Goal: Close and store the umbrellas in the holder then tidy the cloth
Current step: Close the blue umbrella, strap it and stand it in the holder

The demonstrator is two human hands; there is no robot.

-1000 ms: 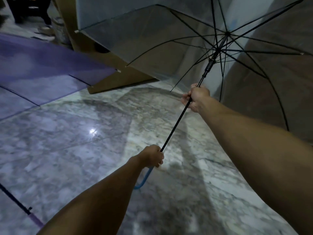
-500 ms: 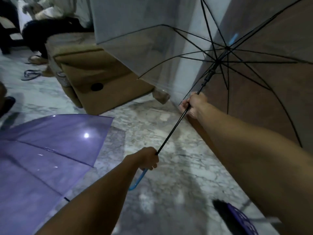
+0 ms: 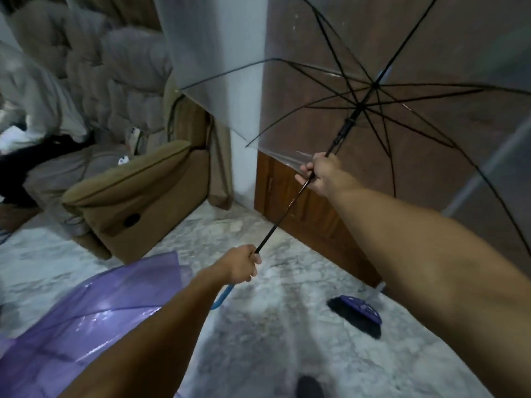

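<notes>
I hold a clear umbrella [image 3: 218, 67] with black ribs, open and raised to the upper right. My left hand [image 3: 240, 267] grips its blue curved handle at the bottom of the black shaft. My right hand [image 3: 321, 173] grips the shaft higher up, just below the black runner. A purple translucent umbrella [image 3: 86, 320] lies open on the marble floor at lower left, partly behind my left forearm. No holder and no cloth show in this view.
A brown recliner sofa [image 3: 138, 196] stands at left, with a person seated at its far end. A wooden door [image 3: 316, 205] and a white wall pillar [image 3: 244, 110] are ahead. A purple-backed brush [image 3: 356, 314] lies on the floor at right.
My view has swung up and to the right, bringing the sofa, door and brush into sight. Both hands keep the same grip on the clear umbrella, which stays open.
</notes>
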